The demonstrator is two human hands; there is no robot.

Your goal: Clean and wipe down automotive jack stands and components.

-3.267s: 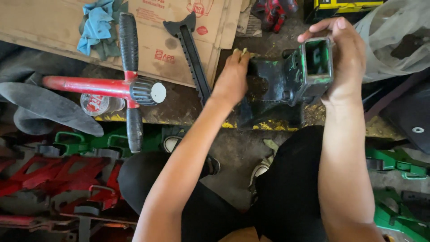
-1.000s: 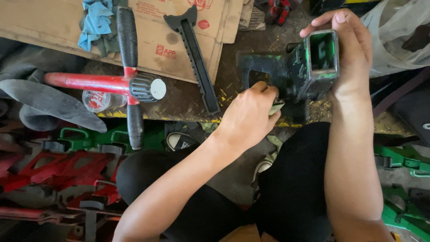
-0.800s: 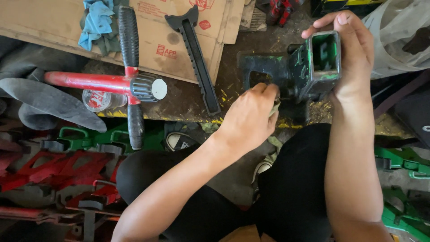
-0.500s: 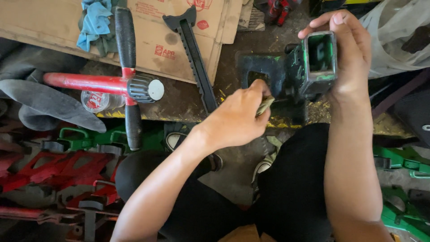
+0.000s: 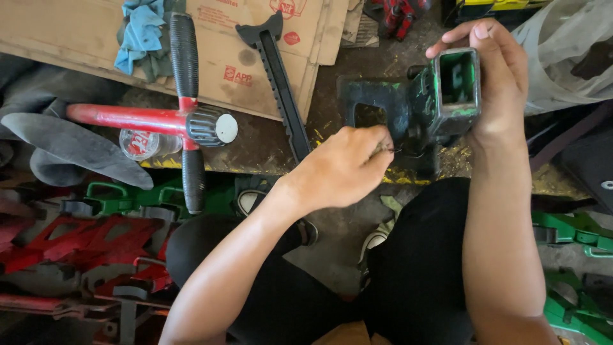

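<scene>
Head view: the right hand (image 5: pixel 495 83) grips the upper end of a dark, green-painted cast-metal housing with a square hollow socket (image 5: pixel 440 96), holding it upright on the grimy floor (image 5: pixel 268 137) between the person's knees. The left hand (image 5: pixel 348 166) is pinched closed at the housing's side; what it pinches is too small to identify. Judged step: fitting or working a small part at the housing's side. The next move calls for a steady right-hand hold and fine fingertip alignment. A red-and-black cross-handled tool (image 5: pixel 185 121) lies well apart.
</scene>
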